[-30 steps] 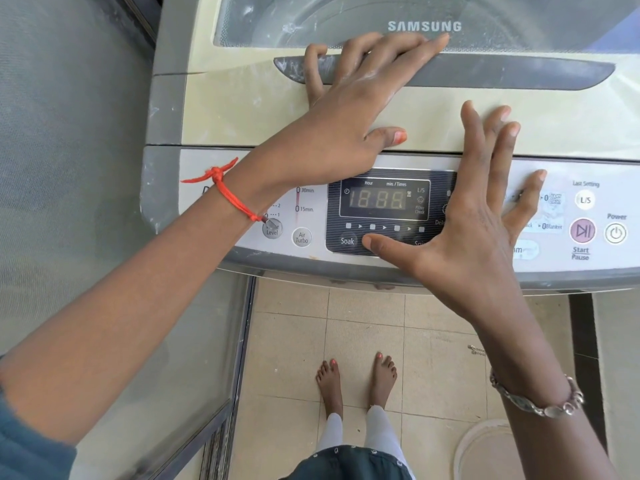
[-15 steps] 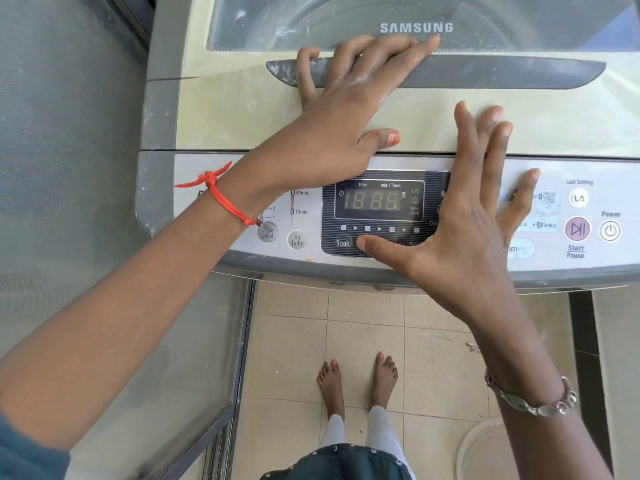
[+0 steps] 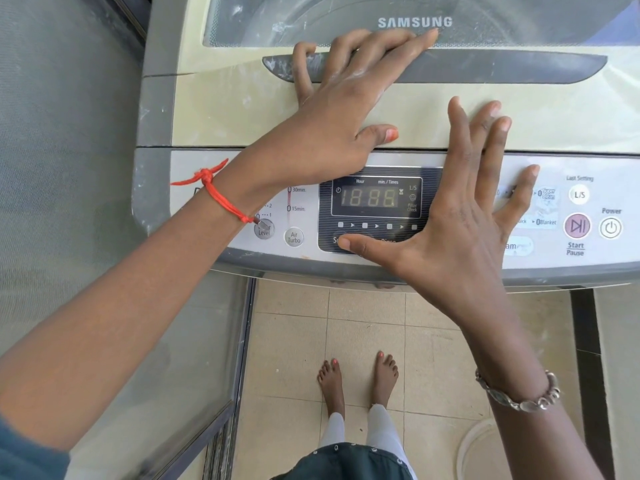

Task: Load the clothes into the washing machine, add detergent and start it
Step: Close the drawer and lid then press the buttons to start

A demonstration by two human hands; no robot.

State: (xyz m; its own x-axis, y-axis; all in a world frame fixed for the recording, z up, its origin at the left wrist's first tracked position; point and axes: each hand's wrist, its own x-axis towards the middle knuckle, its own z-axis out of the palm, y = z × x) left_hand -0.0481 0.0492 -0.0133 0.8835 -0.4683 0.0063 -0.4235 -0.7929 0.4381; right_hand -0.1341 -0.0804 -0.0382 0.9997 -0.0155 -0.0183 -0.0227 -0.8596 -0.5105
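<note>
Top-loader washing machine (image 3: 221, 109) fills the upper half of frame, lid (image 3: 519, 112) closed, SAMSUNG lettering on the glass at top centre.

Left hand (image 3: 332, 126) upper centre: lying flat on the lid, fingers spread and reaching over the dark lid handle (image 3: 502, 69); thumb along the lid's front edge. Grip fully open, holding nothing. Red thread (image 3: 221, 199) tied on that wrist; the wrist partly covers the Level button (image 3: 264, 230) at the left of the panel.

Right hand (image 3: 460, 216) centre right: palm down over the control panel (image 3: 588, 161), fingers splayed and pointing to the top of frame, fingertips (image 3: 457, 105) on the lid's front strip. Thumb tip sits on the dark panel section, right on the Soak label, below the display (image 3: 375, 197). Grip open, nothing held. Metal bracelet (image 3: 519, 396) on that wrist, lower right.

Display segments read roughly 18:88, dim. Air Turbo button (image 3: 294, 237) uncovered just left of the dark section. Start/Pause button (image 3: 577, 225) and Power button (image 3: 610, 228) at far right of panel, both clear of the hands; L/S button (image 3: 579, 194) above them.

Clothes and detergent: can't make out through the lid glass, powdery smears on it and on the handle.

Bottom centre: bare feet (image 3: 356, 379) on tiled floor (image 3: 294, 341). Pale round rim (image 3: 467, 441) at lower right, cropped. Glass door (image 3: 138, 375) along left side.
</note>
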